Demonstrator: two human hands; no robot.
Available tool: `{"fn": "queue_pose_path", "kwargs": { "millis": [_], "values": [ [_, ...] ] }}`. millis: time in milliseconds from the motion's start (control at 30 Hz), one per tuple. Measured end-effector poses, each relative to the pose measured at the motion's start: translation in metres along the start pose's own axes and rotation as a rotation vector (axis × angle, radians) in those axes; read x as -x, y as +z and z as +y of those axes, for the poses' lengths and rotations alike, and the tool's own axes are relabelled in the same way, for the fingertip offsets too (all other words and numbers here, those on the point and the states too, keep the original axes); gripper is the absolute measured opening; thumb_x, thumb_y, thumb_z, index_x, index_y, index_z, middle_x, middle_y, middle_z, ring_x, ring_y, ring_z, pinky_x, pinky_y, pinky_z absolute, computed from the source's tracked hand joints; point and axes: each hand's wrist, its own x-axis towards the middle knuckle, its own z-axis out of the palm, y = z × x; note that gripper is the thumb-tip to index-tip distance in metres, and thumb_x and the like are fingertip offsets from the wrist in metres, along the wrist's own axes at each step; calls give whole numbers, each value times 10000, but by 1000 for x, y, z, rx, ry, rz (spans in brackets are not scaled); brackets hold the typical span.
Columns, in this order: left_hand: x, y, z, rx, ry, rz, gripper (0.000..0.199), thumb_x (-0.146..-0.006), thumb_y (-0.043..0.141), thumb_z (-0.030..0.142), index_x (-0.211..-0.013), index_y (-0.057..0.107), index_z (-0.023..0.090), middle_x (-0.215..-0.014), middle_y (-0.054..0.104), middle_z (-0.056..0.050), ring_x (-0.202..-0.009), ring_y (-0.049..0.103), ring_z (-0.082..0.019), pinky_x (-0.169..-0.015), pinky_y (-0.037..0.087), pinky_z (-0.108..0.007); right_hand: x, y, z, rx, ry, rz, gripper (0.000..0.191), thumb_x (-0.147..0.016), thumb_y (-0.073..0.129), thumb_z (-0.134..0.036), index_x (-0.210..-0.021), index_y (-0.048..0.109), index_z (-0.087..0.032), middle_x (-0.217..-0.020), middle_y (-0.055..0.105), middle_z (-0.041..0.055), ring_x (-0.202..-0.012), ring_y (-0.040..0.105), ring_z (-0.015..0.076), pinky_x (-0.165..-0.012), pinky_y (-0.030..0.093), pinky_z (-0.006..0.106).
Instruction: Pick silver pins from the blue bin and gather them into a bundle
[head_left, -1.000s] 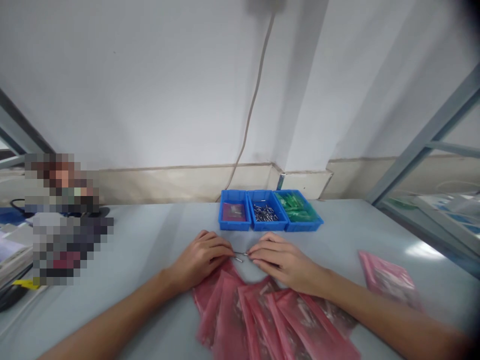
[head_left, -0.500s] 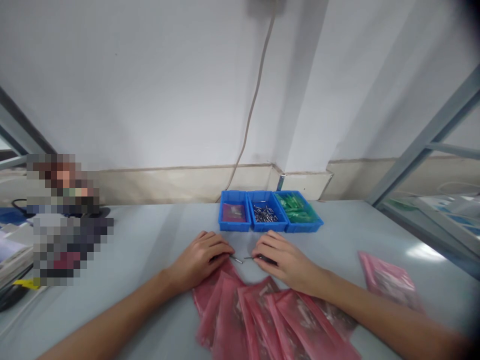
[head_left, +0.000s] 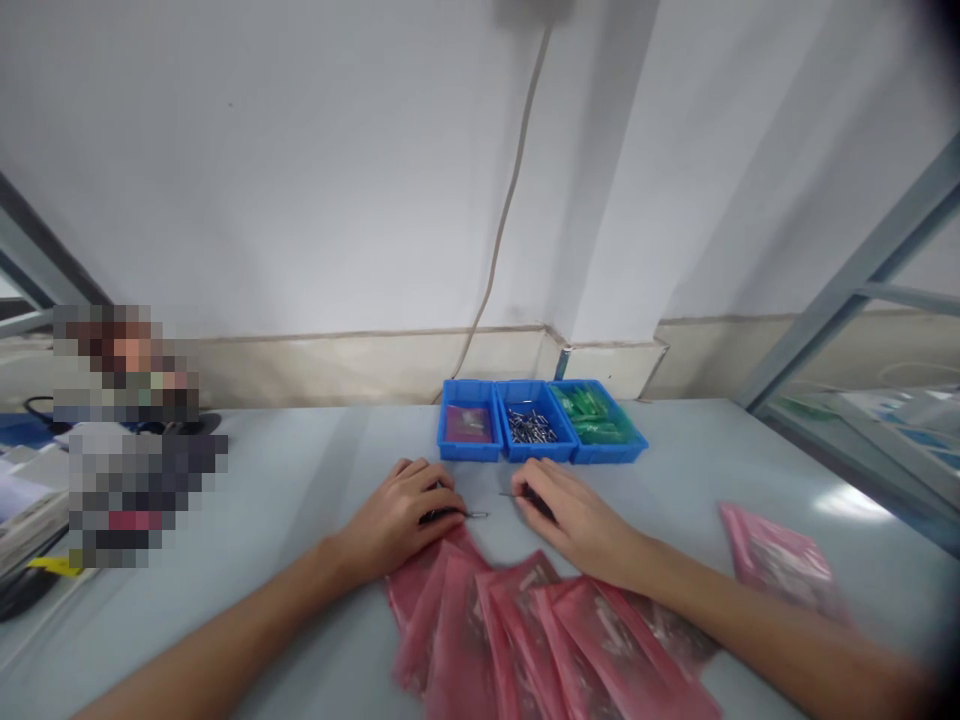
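My left hand (head_left: 409, 508) is closed on a thin metal piece (head_left: 477, 514) whose tip sticks out to the right. Across from it, my right hand (head_left: 566, 508) pinches a thin dark tool, and its fine tip (head_left: 507, 494) points left. A small gap separates the two tips. Fanned out below my hands lie several pink bags (head_left: 517, 640) with small parts inside. Just beyond my hands stand three blue bins: one with a pink bag (head_left: 469, 425), one with small metal pins (head_left: 531, 427), one with green bags (head_left: 596, 415).
More pink bags (head_left: 784, 560) lie on the table (head_left: 300, 470) at the right. A blurred-out person (head_left: 127, 360) is at the far left, beside papers and cables. A metal frame (head_left: 847, 270) rises at the right, and a cable (head_left: 510, 190) hangs down the wall.
My right hand has shifted slightly up and right with its tool, so the tips are farther apart. The metal piece in my left hand has turned nearly level.
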Motion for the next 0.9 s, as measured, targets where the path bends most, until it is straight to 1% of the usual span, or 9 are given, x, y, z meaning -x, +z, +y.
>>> {"fn": "queue_pose_path", "kwargs": {
  "millis": [133,300,400,500,567,667,767,833,900],
  "values": [
    [-1,0,1,8,4,6,133,-1084,586,267,-1072,713,233,-1096,693,-42,-1009,622,-210,-943,407,-387,1,3,4,2,-39,40,258,-1120,429,-212,-1311,598,-253,-1164,689,93,-1089,644,271,-1009,501,456],
    [-1,0,1,17,13,29,121,-1079,593,282,-1095,702,231,-1095,703,-49,-1018,632,-216,-945,422,-387,-2,-7,3,-11,-37,202,248,-1121,451,-261,-1251,662,-256,-1178,712,107,-1103,665,280,-1002,522,458],
    [-1,0,1,2,24,26,145,-1067,626,333,-1121,727,244,-1085,695,-55,-1023,631,-228,-941,428,-385,-7,-18,-2,-65,23,251,205,-1112,485,-285,-1202,668,-262,-1115,727,80,-1029,682,257,-921,539,407],
    [-1,0,0,15,18,29,164,-1067,631,340,-1154,741,257,-1099,683,-58,-1027,622,-226,-948,431,-381,-10,-27,-9,-165,155,216,140,-1085,552,-336,-1120,672,-272,-1035,740,36,-905,686,225,-776,533,343],
    [-1,-1,0,26,22,19,182,-1072,623,322,-1204,738,274,-1118,674,-57,-1032,617,-221,-951,432,-376,-12,-30,-13,-237,230,197,118,-1061,594,-360,-1055,668,-268,-987,739,17,-870,679,213,-724,510,318],
    [-1,-2,1,23,35,9,190,-1083,602,310,-1199,749,281,-1129,669,-58,-1028,617,-214,-948,436,-370,-14,-29,-17,-310,253,180,145,-1031,637,-376,-960,657,-250,-940,715,11,-860,658,205,-702,483,302],
    [-3,-2,2,22,37,15,180,-1087,594,322,-1104,757,246,-1107,676,-62,-1007,627,-206,-946,447,-363,-15,-26,-16,-393,265,214,214,-1030,639,-428,-928,621,-241,-851,643,0,-771,605,184,-675,476,300],
    [-3,-1,2,28,32,17,170,-1083,600,321,-1059,741,229,-1085,684,-59,-990,631,-204,-941,454,-362,-14,-23,-12,-536,290,232,255,-1036,626,-483,-951,591,-245,-777,596,-22,-694,577,169,-653,491,300],
    [-3,0,1,34,28,17,155,-1081,601,312,-1057,727,224,-1080,691,-59,-989,628,-208,-945,455,-367,-11,-19,-6,-700,314,239,305,-1009,663,-529,-946,574,-245,-767,612,-22,-666,589,164,-642,515,303]
  ]
}}
